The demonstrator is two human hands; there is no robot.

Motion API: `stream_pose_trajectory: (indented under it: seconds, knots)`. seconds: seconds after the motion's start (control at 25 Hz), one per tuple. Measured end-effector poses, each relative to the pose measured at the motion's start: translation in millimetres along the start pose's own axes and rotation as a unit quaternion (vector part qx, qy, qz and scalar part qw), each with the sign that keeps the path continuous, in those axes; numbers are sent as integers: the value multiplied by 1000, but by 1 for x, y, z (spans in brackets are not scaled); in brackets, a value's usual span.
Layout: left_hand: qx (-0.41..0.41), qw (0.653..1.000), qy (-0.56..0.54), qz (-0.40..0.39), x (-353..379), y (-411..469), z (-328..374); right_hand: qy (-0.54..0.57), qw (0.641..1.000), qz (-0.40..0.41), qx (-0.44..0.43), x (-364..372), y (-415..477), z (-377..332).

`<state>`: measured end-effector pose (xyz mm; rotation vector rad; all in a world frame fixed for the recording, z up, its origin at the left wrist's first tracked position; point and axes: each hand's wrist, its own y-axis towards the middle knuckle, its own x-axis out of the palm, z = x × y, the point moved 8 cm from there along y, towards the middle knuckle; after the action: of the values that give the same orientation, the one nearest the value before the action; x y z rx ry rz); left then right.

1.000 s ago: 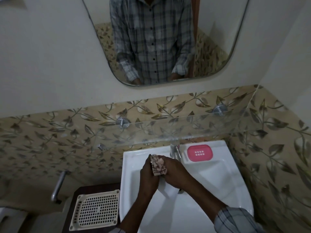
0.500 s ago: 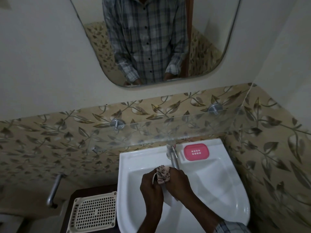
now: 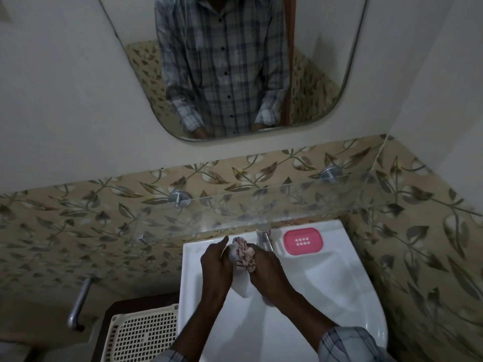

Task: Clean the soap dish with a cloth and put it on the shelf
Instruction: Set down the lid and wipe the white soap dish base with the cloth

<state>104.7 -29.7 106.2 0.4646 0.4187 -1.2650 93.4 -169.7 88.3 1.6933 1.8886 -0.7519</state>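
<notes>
my left hand (image 3: 215,259) grips what seems the soap dish (image 3: 241,286), my right hand (image 3: 264,269) clutches the cloth (image 3: 244,253) on it; mid-wipe, shelf (image 3: 261,205) yet to come.

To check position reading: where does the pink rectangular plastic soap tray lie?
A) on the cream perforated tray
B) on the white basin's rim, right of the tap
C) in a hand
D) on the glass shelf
B: the pink rectangular plastic soap tray lies on the back rim of the white ceramic basin, right of the metal tap; the left hand holds a white piece, the right hand a patterned cloth.
</notes>
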Motion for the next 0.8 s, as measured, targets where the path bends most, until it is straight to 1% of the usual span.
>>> stream_pose_trajectory:
  seconds: [0.08, 0.2, 0.28, 0.32, 0.36, 0.4, 0.44, 0.48, 0.52, 0.56, 0.64, 0.72, 0.76, 0.8]
  knots:
    - [12, 999, -25, 43, -6, 1, 9, 3, 999, 12, 41, -6, 8, 5]
    - [-1, 991, -64, 121, -8, -18, 4, 30, 991, 30, 124, -4, 8, 13]
    - [-3, 983, -78, 164, -12, -24, 1, 84, 977, 43, 191, 0, 3, 23]
    - [-3, 980, -84, 180, -14, -24, 1, 131, 964, 54, 226, 1, 0, 27]
    - [-3, 977, -91, 194, -16, -25, 2, 197, 941, 67, 268, 4, -2, 32]
    - [-10, 973, -104, 206, -17, -26, 4, 285, 901, 80, 317, 11, -6, 35]
    - [-23, 969, -124, 212, -15, -29, 5, 375, 851, 90, 356, 19, -10, 34]
    - [-42, 965, -148, 212, -13, -32, 6, 430, 813, 100, 379, 25, -14, 31]
    - [-57, 963, -165, 204, -8, -35, 6, 451, 796, 113, 388, 25, -15, 29]
    - [-66, 965, -166, 190, -4, -38, 5, 426, 811, 121, 382, 20, -11, 28]
    - [-85, 980, -121, 136, 1, -43, -3, 280, 896, 124, 322, -4, 5, 26]
    - [-100, 988, -82, 82, -3, -33, -13, 143, 960, 91, 221, -24, 26, 13]
    - [-109, 990, -75, 59, -5, -21, -17, 76, 979, 68, 175, -28, 32, 2]
    - [-103, 992, -68, 28, -6, -9, -16, 36, 988, 54, 141, -29, 34, -7]
